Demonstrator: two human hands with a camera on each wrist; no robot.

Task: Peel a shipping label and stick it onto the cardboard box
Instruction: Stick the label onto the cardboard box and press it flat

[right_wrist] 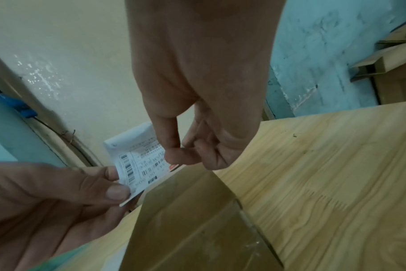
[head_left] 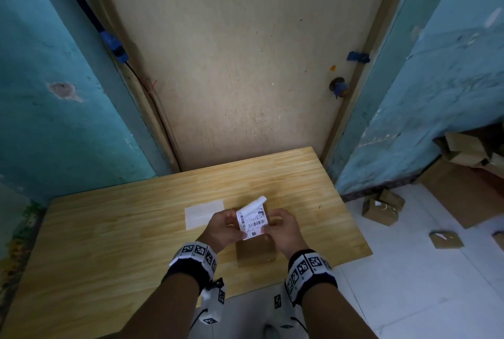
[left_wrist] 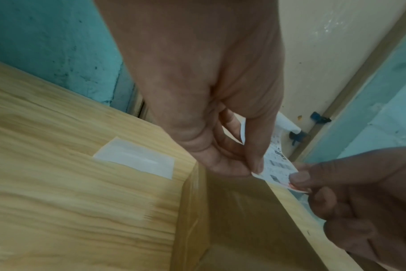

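A white shipping label (head_left: 252, 220) printed with barcodes hangs in the air just above a small brown cardboard box (head_left: 256, 251) on the wooden table (head_left: 109, 243). Its far end curls over. My left hand (head_left: 222, 229) pinches the label's left edge between thumb and fingers. My right hand (head_left: 283, 229) pinches its right edge. The left wrist view shows the label (left_wrist: 277, 165) pinched by both hands over the box (left_wrist: 232, 220). From the right wrist, the label (right_wrist: 139, 161) and the box (right_wrist: 197, 220) sit below my fingers.
A blank white backing sheet (head_left: 204, 214) lies flat on the table left of the box. A closed door (head_left: 231, 65) stands behind the table. Several small cardboard boxes (head_left: 381, 207) lie on the tiled floor to the right.
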